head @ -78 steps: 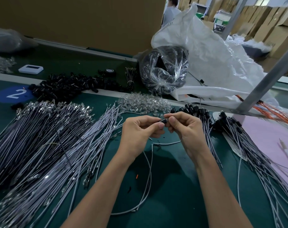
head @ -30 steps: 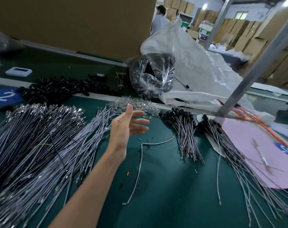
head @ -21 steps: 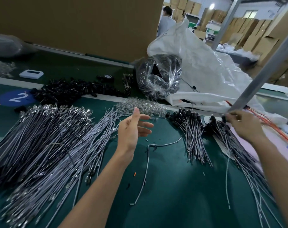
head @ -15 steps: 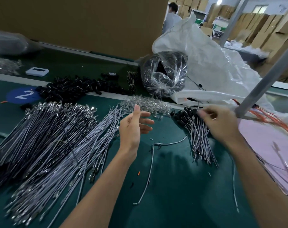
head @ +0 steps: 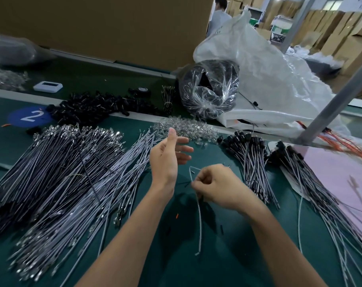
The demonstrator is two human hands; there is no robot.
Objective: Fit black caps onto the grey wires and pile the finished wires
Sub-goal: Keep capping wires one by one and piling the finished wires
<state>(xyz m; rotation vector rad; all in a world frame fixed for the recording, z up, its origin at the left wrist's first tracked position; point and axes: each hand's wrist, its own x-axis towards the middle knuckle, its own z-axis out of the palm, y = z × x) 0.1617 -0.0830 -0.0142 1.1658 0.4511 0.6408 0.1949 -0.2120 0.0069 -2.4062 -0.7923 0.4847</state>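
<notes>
Over the mat [head: 209,272], right hand [head: 219,187] around wire [head: 199,220]

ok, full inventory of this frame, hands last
uncapped grey wires: large heap, grey, left
capped wires: two piles, grey with black ends, right of centre
black caps: one heap, black, far left
clear pieces: one heap, transparent, far centre
clear bag: one, dark contents, behind clear pieces
white sack: one, white, far right
number sticker: one, blue, far left
pink sheet: one, pink, right edge
orange wires: bunch, orange, far right
single wire: one, grey, centre
left hand: open, centre
right hand: pinches the single wire
</notes>
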